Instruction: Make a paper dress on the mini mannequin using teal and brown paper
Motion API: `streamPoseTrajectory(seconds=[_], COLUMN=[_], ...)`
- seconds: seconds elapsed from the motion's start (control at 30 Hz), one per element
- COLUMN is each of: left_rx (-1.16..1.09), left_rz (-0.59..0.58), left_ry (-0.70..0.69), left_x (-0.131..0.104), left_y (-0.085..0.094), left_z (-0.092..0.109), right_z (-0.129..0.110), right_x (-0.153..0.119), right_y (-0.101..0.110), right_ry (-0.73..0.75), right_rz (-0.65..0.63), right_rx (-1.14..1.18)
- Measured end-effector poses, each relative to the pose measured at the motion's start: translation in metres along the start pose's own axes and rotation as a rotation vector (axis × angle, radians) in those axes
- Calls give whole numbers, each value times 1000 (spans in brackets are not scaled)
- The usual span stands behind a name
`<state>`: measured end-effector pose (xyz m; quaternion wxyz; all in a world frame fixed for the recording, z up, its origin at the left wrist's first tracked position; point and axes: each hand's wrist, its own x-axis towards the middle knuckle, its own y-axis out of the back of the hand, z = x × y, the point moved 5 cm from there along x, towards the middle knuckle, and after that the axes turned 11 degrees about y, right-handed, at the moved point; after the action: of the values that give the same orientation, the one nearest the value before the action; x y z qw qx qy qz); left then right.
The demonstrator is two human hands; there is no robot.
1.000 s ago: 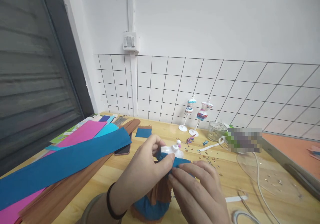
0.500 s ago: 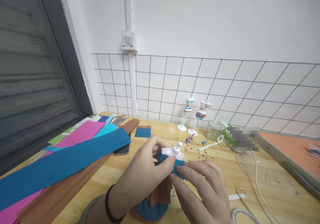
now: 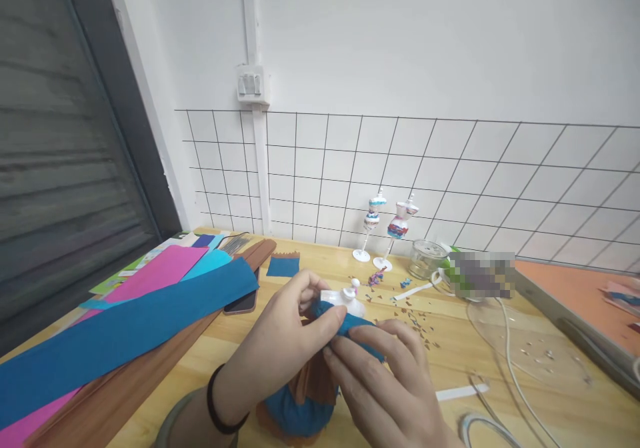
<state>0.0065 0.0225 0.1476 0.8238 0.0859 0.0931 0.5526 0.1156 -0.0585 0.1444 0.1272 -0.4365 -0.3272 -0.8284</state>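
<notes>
Wooden table point(image 3: 240, 341): hands around blue-wrapped mannequin point(image 3: 345, 308).

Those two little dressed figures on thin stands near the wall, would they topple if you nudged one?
Probably yes. Each dressed figure sits high on a thin stem over a small round white base, so it looks top-heavy and apt to tip. Both already seem to lean a little. They look small and light, so a nudge would likely shift them across the wooden table.

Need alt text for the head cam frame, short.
Two bare hands, left hand and right hand, pinch a blue crepe paper strip around a small white mannequin form over a wooden table. Long crepe paper sheets in blue, pink and brown lie to the left; two dressed mini mannequins and a glass jar stand by the wire grid wall.
</notes>
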Motion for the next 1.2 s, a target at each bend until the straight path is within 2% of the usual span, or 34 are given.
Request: streamPoseTrajectory(seconds=[0.2, 0.3, 0.37, 0.43, 0.53, 0.63, 0.7, 0.77, 0.93, 1.03, 1.2], left_rx=[15, 20, 2, -19, 7, 91, 144, 175, 168, 107, 60], left_rz=[73, 52, -8, -60, -48, 14, 39, 51, 48, 4, -64], left_ry=[-51, -46, -36, -30, -57, -95, -99, -87, -65, -69, -98], left_x=[6, 8, 9, 9, 8, 7, 5, 3, 1, 1, 2], left_y=[7, 9, 8, 6, 6, 7, 6, 6, 5, 3, 0], left_z=[-5, -7, -8, -7, -6, -3, -1, 2, 2, -1, -3], right_z=[3, 11, 22, 37, 52, 51, 49, 46, 42, 41, 43], right_x=[1, -1, -7, -16, -35, -42, -42, -41, -33, -30, -31], right_y=[0, 5, 7, 3, -13, -26, -28, -27, -17, -14, -14], right_ry=[-52, -135, -281, -525, -941, -1128, -1174, -1186, -1052, -1013, -1036], right_rz=[62, 125, 167, 148, -30, -198, -229, -202, -89, -73, -76], right_rx=[57, 177, 254, 308, 537, 812, 872, 871, 705, 679, 687])
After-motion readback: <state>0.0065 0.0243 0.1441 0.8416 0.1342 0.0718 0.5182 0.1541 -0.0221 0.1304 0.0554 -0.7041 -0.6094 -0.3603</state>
